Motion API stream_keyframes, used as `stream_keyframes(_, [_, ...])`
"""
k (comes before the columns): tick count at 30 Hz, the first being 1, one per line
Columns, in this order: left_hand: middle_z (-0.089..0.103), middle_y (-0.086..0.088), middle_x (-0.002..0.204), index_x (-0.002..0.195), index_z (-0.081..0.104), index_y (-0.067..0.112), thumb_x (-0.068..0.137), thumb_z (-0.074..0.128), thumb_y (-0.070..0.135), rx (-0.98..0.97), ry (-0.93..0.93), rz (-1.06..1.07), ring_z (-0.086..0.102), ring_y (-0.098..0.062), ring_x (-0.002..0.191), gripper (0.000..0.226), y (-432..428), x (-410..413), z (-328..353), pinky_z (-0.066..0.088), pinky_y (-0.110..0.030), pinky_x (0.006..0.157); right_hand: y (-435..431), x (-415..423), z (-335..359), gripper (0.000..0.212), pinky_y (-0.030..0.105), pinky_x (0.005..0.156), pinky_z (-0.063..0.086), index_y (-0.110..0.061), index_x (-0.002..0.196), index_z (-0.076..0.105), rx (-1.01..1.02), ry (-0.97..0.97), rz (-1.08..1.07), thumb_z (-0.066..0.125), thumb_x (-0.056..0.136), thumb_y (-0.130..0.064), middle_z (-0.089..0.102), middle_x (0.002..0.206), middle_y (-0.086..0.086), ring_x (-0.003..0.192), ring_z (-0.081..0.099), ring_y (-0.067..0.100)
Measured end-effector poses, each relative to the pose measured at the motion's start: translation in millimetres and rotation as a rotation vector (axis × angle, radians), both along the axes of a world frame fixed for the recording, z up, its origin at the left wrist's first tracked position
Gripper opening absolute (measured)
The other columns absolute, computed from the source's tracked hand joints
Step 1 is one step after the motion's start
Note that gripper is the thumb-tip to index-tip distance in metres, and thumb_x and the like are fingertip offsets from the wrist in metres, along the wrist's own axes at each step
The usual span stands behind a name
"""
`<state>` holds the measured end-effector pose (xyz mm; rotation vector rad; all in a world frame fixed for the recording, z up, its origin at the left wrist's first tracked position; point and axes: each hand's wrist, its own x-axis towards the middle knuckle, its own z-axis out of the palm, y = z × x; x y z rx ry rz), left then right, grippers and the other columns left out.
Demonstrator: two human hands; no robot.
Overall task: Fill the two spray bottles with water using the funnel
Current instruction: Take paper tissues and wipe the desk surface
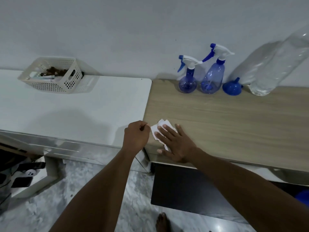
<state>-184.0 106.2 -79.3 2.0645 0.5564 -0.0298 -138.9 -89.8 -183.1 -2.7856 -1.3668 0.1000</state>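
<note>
Two blue spray bottles with white trigger heads stand against the wall at the back of the wooden table (234,118): a short round one (187,81) and a taller one (212,77) to its right. Right of them, a blue funnel (232,87) lies mouth-down beside a big clear plastic water bottle (274,67). At the table's near left corner my right hand (175,141) presses flat on a white tissue (160,129). My left hand (136,136) hovers beside it with curled fingers; I see nothing in them.
A white table (83,111) adjoins on the left, carrying a cream perforated basket (51,76) of small items. Below are a marble floor, a dark panel (184,186) under the wooden table, a power strip at far left, and my bare foot (162,221).
</note>
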Motion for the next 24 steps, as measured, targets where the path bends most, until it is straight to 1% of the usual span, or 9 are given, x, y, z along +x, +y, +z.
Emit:
stream_keyframes(6, [0.075,0.007,0.084,0.092,0.074,0.023,0.093,0.057,0.032,0.003,0.036,-0.029,0.073,-0.017,0.081,0.019,-70,-6,-4,0.058,-0.043,0.086,-96,-15,6,0.073,0.061,0.117,0.015,-0.024,0.159,0.018,0.007,0.024,-0.083,0.021,0.099,-0.066,0.01,0.167,0.002,0.154,0.012,0.021])
stream_keyframes(11, [0.075,0.003,0.084,0.086,0.073,0.024,0.092,0.062,0.027,-0.055,0.052,-0.093,0.073,-0.02,0.08,0.012,-156,-7,-13,0.058,-0.045,0.086,-205,-22,10,0.073,0.06,0.117,0.015,-0.026,0.159,0.015,-0.024,0.023,-0.227,0.019,0.099,-0.067,0.01,0.167,0.0,0.154,0.009,0.019])
stream_keyframes(14, [0.075,0.003,0.085,0.088,0.073,0.023,0.091,0.064,0.03,-0.067,0.078,-0.158,0.073,-0.019,0.082,0.012,-210,-10,-16,0.058,-0.043,0.087,-269,-27,13,0.071,0.059,0.116,0.02,-0.024,0.158,0.021,-0.03,0.016,-0.311,0.023,0.1,-0.065,0.016,0.166,0.002,0.153,0.015,0.02])
stream_keyframes(16, [0.075,0.004,0.084,0.088,0.073,0.023,0.091,0.064,0.03,-0.066,0.084,-0.204,0.073,-0.018,0.081,0.012,-242,-12,-15,0.059,-0.042,0.086,-309,-33,17,0.07,0.06,0.114,0.024,-0.022,0.157,0.027,-0.015,0.024,-0.376,0.019,0.101,-0.063,0.022,0.164,0.004,0.152,0.021,0.021])
stream_keyframes(18, [0.075,0.003,0.085,0.089,0.074,0.02,0.092,0.064,0.027,-0.04,0.085,-0.229,0.073,-0.017,0.081,0.012,-271,-13,-14,0.059,-0.035,0.085,-348,-39,18,0.069,0.059,0.111,0.029,-0.019,0.154,0.034,0.014,0.03,-0.46,0.012,0.102,-0.058,0.028,0.162,0.006,0.149,0.029,0.022])
stream_keyframes(19, [0.075,0.003,0.086,0.091,0.074,0.02,0.093,0.064,0.027,-0.017,0.086,-0.244,0.073,-0.016,0.082,0.012,-283,-13,-12,0.057,-0.028,0.081,-364,-40,18,0.069,0.059,0.109,0.03,-0.018,0.153,0.038,0.041,0.024,-0.523,0.009,0.103,-0.056,0.03,0.161,0.007,0.148,0.032,0.023])
stream_keyframes(21, [0.075,0.005,0.087,0.092,0.073,0.02,0.094,0.063,0.028,0.044,0.089,-0.282,0.072,-0.012,0.082,0.013,-304,-15,-6,0.049,-0.011,0.067,-391,-41,12,0.068,0.057,0.109,0.031,-0.018,0.151,0.041,0.117,0.003,-0.633,0.008,0.103,-0.053,0.033,0.16,0.005,0.147,0.034,0.021])
stream_keyframes(22, [0.075,0.005,0.088,0.093,0.073,0.02,0.094,0.062,0.029,0.068,0.087,-0.296,0.071,-0.011,0.082,0.014,-313,-15,-2,0.045,-0.01,0.063,-400,-42,10,0.066,0.056,0.109,0.032,-0.017,0.15,0.043,0.16,-0.005,-0.668,0.011,0.104,-0.051,0.036,0.159,0.004,0.146,0.035,0.02])
stream_keyframes(24, [0.075,0.006,0.089,0.096,0.074,0.021,0.095,0.061,0.03,0.097,0.073,-0.314,0.072,-0.011,0.084,0.015,-329,-14,5,0.045,-0.014,0.064,-417,-46,10,0.058,0.052,0.104,0.041,-0.011,0.14,0.054,0.246,-0.044,-0.697,0.024,0.103,-0.043,0.049,0.15,0.011,0.137,0.048,0.029])
